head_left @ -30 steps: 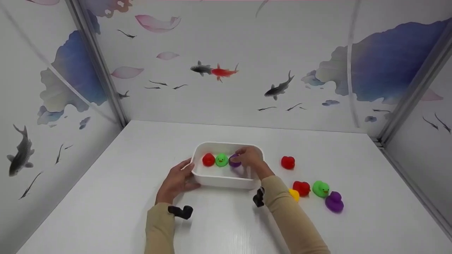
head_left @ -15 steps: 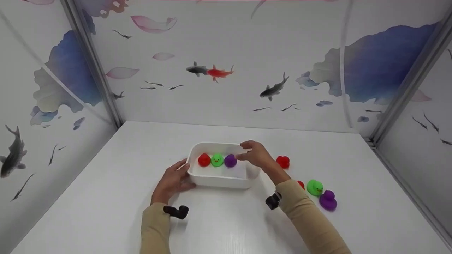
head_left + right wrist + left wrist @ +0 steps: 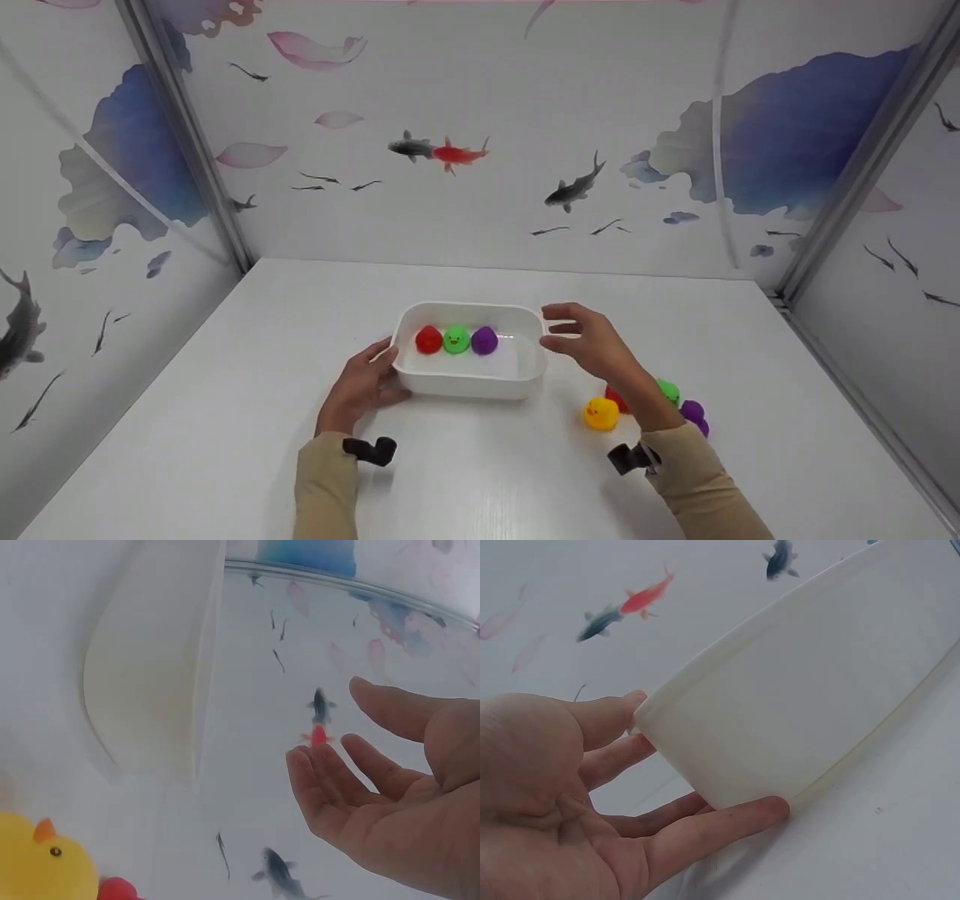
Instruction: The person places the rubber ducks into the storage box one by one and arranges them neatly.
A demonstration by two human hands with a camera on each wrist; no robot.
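In the head view a white plastic bin (image 3: 465, 386) holds a row of rubber ducks: a red duck (image 3: 428, 340), a green duck (image 3: 456, 340) and a purple duck (image 3: 484, 340). My left hand (image 3: 363, 388) holds the bin's left end. In the left wrist view its fingers (image 3: 607, 720) reach the upper rim and its thumb (image 3: 720, 829) lies along the lower edge. Just off the bin's right end is my right hand (image 3: 596, 345), fingers spread and nothing between them, as the right wrist view also shows.
Below the right hand, a yellow duck (image 3: 601, 414), a red duck (image 3: 617, 397), a green duck (image 3: 668, 392) and a purple duck (image 3: 696, 417) sit on the white table (image 3: 465, 480), partly behind the forearm. Fish-patterned walls (image 3: 480, 90) enclose the table.
My right hand has let go of the purple duck inside the bin and moved out to the right, past the rim. The left hand stays on the bin. The view has turned slightly right.
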